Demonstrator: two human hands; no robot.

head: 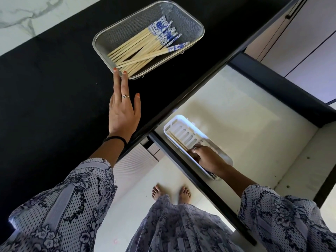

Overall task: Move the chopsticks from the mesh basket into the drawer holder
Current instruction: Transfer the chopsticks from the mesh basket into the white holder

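A silver mesh basket [192,20] sits on the black counter and holds several wooden chopsticks [143,46] with blue-and-white patterned tops. My left hand [123,110] lies flat on the counter, fingers spread, its fingertips touching the basket's near rim. Down in the open drawer lies a white slotted holder [181,130]. My right hand [207,158] reaches into the holder, fingers closed around chopsticks [179,142] laid along its near side; their patterned ends show below my wrist.
The black counter [54,88] fills the left, with a white marble surface [27,19] behind it. The pale drawer floor [245,115] has dark side walls. My bare feet stand on the floor below, between counter and drawer.
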